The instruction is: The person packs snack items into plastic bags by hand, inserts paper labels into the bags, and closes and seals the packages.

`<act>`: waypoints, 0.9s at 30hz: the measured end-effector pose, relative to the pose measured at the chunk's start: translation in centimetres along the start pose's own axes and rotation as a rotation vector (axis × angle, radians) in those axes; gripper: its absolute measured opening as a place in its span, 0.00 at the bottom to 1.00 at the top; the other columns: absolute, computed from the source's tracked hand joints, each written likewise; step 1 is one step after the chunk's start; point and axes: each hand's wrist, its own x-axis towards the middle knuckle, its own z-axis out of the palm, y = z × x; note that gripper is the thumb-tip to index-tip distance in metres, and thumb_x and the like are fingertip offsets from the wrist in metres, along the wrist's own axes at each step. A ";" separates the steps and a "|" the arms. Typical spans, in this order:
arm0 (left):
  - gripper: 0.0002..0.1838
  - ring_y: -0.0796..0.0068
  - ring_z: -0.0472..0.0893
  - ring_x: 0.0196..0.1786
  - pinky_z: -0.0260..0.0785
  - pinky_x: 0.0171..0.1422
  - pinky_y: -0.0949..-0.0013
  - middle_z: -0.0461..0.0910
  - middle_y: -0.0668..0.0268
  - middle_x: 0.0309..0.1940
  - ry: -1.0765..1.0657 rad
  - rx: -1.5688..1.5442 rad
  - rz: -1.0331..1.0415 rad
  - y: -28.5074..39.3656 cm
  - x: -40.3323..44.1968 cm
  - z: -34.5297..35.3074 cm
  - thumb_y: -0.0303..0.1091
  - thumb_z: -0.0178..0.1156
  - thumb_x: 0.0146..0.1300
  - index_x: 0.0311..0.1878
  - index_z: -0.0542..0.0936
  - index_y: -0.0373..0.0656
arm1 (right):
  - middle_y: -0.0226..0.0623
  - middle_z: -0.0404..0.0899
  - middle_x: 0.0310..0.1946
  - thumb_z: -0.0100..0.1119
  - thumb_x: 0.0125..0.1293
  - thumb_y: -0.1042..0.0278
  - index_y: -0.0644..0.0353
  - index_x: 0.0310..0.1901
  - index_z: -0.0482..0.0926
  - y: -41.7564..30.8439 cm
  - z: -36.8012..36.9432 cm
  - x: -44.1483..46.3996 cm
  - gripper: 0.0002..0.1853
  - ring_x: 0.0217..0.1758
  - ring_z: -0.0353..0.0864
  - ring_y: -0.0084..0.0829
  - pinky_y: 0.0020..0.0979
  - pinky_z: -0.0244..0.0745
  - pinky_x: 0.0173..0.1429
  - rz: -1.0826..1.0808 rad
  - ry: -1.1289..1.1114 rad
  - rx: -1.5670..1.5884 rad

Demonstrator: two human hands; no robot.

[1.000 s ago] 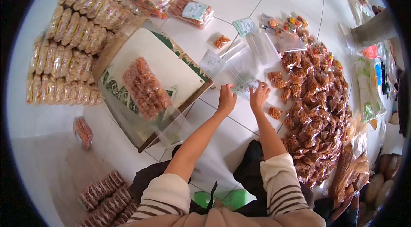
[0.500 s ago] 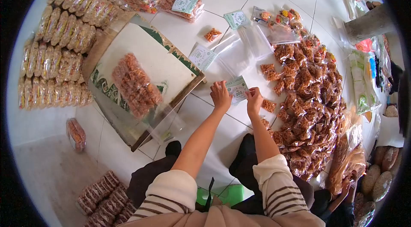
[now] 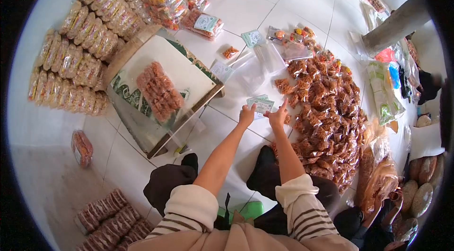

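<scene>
Between my hands are overlapping green-and-white printed cards (image 3: pixel 261 104). My left hand (image 3: pixel 247 115) is closed on their left edge with thumb and fingers. At their right edge my right hand (image 3: pixel 277 115) has its index finger stretched out and its thumb apart, touching or close to the cards. Clear empty plastic bags (image 3: pixel 253 69) lie on the floor beyond, with another printed card (image 3: pixel 221 70) at their left and one more (image 3: pixel 252 38) above them. A small snack packet (image 3: pixel 230 52) rests nearby.
A low table (image 3: pixel 189 69) at left bears a filled snack bag (image 3: pixel 160 91). To the right spreads a large heap of small brown packets (image 3: pixel 326 123). Stacked snack packs (image 3: pixel 78 28) line the left wall. A person's hands (image 3: pixel 395 203) show at the lower right, near a post (image 3: pixel 397 24).
The cards now look like an overlapping set between my hands. My right hand has gone from a pinch to an extended index finger. The camera view has shifted.
</scene>
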 end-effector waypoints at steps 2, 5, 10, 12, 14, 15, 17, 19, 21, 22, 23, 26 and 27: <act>0.31 0.59 0.78 0.40 0.71 0.43 0.64 0.73 0.46 0.43 -0.224 -0.294 -0.127 1.3 0.3 -1.0 0.40 0.64 0.47 0.51 0.65 0.34 | 0.52 0.56 0.49 0.58 0.39 0.92 0.46 0.66 0.36 2.2 0.4 0.8 0.56 0.40 0.72 0.38 0.27 0.78 0.27 -0.213 0.022 -0.095; 0.27 0.73 0.78 0.34 0.75 0.38 0.72 0.76 0.58 0.37 0.081 -0.447 0.065 4.5 -2.0 -2.8 0.28 0.64 0.48 0.52 0.66 0.34 | 0.53 0.55 0.50 0.59 0.38 0.91 0.49 0.66 0.36 -0.5 -0.5 -1.2 0.56 0.35 0.75 0.35 0.27 0.77 0.33 -0.208 -0.109 0.069; 0.15 0.79 0.77 0.29 0.72 0.31 0.76 0.76 0.66 0.25 -0.095 -0.469 0.351 8.2 -4.6 -8.1 0.32 0.65 0.48 0.37 0.75 0.35 | 0.45 0.63 0.51 0.62 0.52 0.64 0.55 0.66 0.42 -3.8 -1.2 -2.6 0.46 0.42 0.71 0.31 0.32 0.69 0.38 0.050 -0.241 0.397; 0.15 0.76 0.75 0.21 0.66 0.23 0.72 0.75 0.64 0.16 0.013 -0.154 0.551 9.5 -5.6 -10.5 0.40 0.65 0.47 0.27 0.76 0.36 | 0.33 0.69 0.49 0.54 0.57 0.46 0.57 0.63 0.54 -5.9 -2.2 -3.1 0.37 0.45 0.67 0.29 0.36 0.63 0.43 0.082 -0.189 0.739; 0.19 0.73 0.70 0.16 0.60 0.21 0.68 0.71 0.61 0.13 0.112 -0.077 0.701 10.8 -7.8 -13.3 0.45 0.64 0.48 0.22 0.73 0.36 | 0.33 0.71 0.47 0.54 0.58 0.48 0.58 0.59 0.61 -8.0 -3.4 -3.3 0.32 0.43 0.69 0.28 0.34 0.64 0.44 0.072 -0.324 0.719; 0.20 0.70 0.69 0.16 0.59 0.22 0.67 0.71 0.60 0.12 0.124 -0.009 0.778 11.3 -8.5 -14.7 0.45 0.65 0.47 0.22 0.72 0.36 | 0.33 0.72 0.46 0.54 0.58 0.49 0.59 0.56 0.66 -9.5 -3.8 -4.0 0.29 0.44 0.70 0.26 0.32 0.64 0.45 -0.024 -0.410 0.701; 0.21 0.63 0.70 0.17 0.60 0.23 0.63 0.70 0.56 0.13 0.144 0.142 0.873 12.8 -11.0 -17.7 0.45 0.64 0.47 0.21 0.69 0.36 | 0.33 0.74 0.40 0.61 0.54 0.59 0.62 0.51 0.69 -12.2 -3.8 -5.8 0.25 0.39 0.74 0.25 0.27 0.70 0.39 -0.146 -0.422 0.514; 0.20 0.61 0.72 0.19 0.61 0.25 0.62 0.71 0.56 0.14 0.174 0.179 0.880 12.7 -10.6 -18.9 0.45 0.64 0.48 0.22 0.70 0.36 | 0.33 0.76 0.35 0.63 0.53 0.63 0.63 0.47 0.71 -13.1 -3.1 -5.9 0.21 0.35 0.76 0.23 0.24 0.72 0.36 -0.247 -0.434 0.369; 0.15 0.57 0.77 0.25 0.66 0.29 0.60 0.74 0.57 0.18 0.175 0.096 0.917 12.6 -10.4 -19.0 0.39 0.63 0.50 0.31 0.71 0.39 | 0.36 0.78 0.30 0.65 0.49 0.69 0.65 0.42 0.73 -13.4 -2.8 -5.4 0.18 0.29 0.77 0.23 0.24 0.73 0.31 -0.354 -0.290 0.075; 0.15 0.57 0.77 0.25 0.66 0.29 0.60 0.74 0.57 0.18 0.173 0.091 0.922 12.3 -10.3 -18.7 0.39 0.63 0.50 0.31 0.71 0.39 | 0.36 0.78 0.30 0.65 0.49 0.69 0.65 0.42 0.73 -13.2 -2.7 -5.1 0.18 0.29 0.77 0.23 0.24 0.73 0.31 -0.358 -0.284 0.072; 0.13 0.58 0.77 0.27 0.66 0.30 0.60 0.75 0.58 0.19 0.160 0.112 0.888 12.1 -10.0 -18.3 0.37 0.62 0.50 0.34 0.71 0.41 | 0.36 0.79 0.27 0.65 0.49 0.69 0.66 0.39 0.74 -12.8 -2.7 -4.7 0.17 0.28 0.78 0.23 0.25 0.73 0.30 -0.405 -0.222 -0.012; 0.13 0.58 0.78 0.29 0.67 0.31 0.60 0.77 0.57 0.22 0.134 0.160 0.825 12.2 -8.9 -16.0 0.30 0.60 0.51 0.40 0.71 0.46 | 0.41 0.80 0.26 0.65 0.47 0.69 0.67 0.35 0.75 -11.4 -3.0 -3.3 0.14 0.29 0.79 0.27 0.28 0.73 0.32 -0.490 -0.078 -0.154; 0.12 0.58 0.78 0.29 0.67 0.32 0.61 0.77 0.57 0.23 0.133 0.146 0.810 12.1 -8.5 -15.0 0.30 0.60 0.51 0.39 0.71 0.45 | 0.42 0.80 0.26 0.66 0.47 0.69 0.66 0.36 0.75 -10.6 -2.9 -2.6 0.15 0.29 0.80 0.30 0.29 0.73 0.33 -0.500 -0.022 -0.179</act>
